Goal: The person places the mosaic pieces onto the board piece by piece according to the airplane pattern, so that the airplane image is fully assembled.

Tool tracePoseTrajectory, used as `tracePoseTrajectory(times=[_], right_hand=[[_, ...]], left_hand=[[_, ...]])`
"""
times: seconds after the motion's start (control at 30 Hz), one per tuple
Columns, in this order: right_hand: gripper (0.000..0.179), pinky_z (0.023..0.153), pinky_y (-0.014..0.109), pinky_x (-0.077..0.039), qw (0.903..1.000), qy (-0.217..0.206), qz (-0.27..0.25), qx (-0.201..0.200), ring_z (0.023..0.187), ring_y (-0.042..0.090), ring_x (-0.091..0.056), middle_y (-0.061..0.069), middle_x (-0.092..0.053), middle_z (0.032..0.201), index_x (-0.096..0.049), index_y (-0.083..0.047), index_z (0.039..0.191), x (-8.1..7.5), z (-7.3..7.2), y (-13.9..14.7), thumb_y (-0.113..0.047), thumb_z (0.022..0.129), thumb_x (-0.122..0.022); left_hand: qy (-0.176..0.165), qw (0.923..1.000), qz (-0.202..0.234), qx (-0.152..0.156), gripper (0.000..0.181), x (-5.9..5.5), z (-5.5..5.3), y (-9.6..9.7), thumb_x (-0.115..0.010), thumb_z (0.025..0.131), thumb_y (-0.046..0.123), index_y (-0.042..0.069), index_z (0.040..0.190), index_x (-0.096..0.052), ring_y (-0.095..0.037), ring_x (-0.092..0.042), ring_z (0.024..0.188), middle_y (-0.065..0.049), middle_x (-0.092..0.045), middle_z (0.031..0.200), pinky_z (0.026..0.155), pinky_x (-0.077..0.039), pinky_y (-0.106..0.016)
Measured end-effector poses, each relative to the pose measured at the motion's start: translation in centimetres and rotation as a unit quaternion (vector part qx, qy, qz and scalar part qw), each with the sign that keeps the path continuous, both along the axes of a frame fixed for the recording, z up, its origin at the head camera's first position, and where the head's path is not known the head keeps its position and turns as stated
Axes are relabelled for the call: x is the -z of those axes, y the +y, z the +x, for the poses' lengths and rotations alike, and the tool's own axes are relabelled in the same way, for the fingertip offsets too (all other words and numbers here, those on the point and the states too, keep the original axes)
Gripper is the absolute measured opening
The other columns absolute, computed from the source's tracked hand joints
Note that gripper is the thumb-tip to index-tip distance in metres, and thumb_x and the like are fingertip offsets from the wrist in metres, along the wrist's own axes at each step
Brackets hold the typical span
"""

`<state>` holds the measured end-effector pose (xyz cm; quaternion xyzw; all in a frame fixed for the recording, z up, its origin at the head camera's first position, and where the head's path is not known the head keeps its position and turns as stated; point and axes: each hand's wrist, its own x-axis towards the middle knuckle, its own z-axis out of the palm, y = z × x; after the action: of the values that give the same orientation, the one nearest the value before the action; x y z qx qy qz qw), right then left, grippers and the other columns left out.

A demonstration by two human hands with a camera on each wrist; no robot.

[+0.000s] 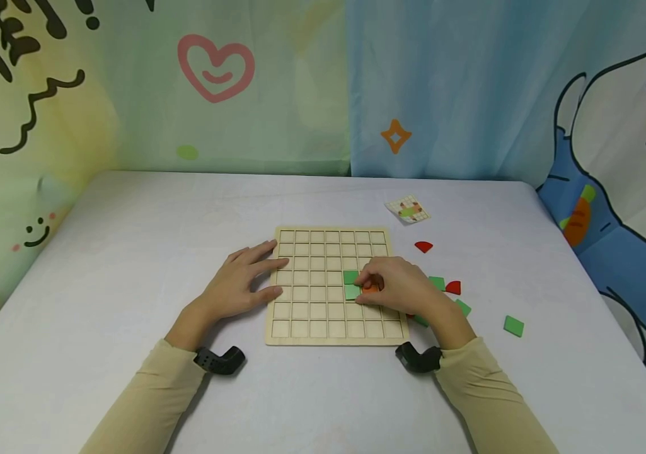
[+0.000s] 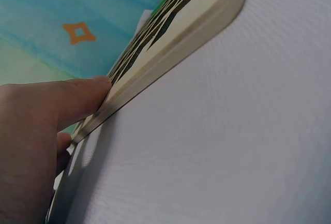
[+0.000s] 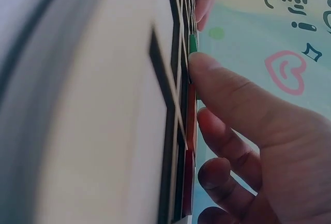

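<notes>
My left fingers (image 1: 270,264) lie straight on the left edge of the board (image 1: 311,312); my right fingers (image 1: 365,273) bend over two green tiles (image 1: 350,276) right of its middle, whether pinching I can't tell. A sideways brush could skew the orange piece (image 1: 370,289) beside them.

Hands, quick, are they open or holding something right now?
Left hand: open, fingertips resting on the left edge of the board.
Right hand: fingers curled at the green squares; can't tell whether it pinches one or just touches.
</notes>
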<state>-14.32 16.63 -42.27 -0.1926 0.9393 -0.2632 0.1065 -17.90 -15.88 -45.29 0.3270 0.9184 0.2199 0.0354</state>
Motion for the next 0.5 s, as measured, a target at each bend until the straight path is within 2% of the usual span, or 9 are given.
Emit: tracePoseTrajectory(times=[0.27, 0.5], right_hand=[[0.022, 0.061, 0.025, -0.043, 0.9995, -0.010, 0.021, 0.019, 0.069, 0.007, -0.051, -0.014, -0.059, 0.080, -0.070, -0.029, 0.090, -0.06, 0.07, -0.06, -0.040, 0.074, -0.080], [0.026, 0.061, 0.025, -0.042, 0.9996, -0.013, 0.024, 0.011, 0.070, 0.007, -0.050, -0.012, -0.058, 0.079, -0.069, -0.027, 0.093, -0.09, 0.04, 0.01, -0.041, 0.074, -0.080]], left_hand=[[-0.002, 1.0000, 0.000, 0.003, 0.056, 0.13, -0.16, -0.03, -0.057, 0.088, 0.048, 0.023, 0.138, -0.051, -0.024, -0.028, 0.143, -0.005, -0.029, 0.156, 0.115, -0.020, -0.048], [-0.006, 1.0000, 0.000, 0.003, 0.057, -0.05, -0.12, -0.03, -0.057, 0.088, 0.048, 0.022, 0.138, -0.052, -0.024, -0.028, 0.143, -0.006, -0.029, 0.156, 0.114, -0.020, -0.049]])
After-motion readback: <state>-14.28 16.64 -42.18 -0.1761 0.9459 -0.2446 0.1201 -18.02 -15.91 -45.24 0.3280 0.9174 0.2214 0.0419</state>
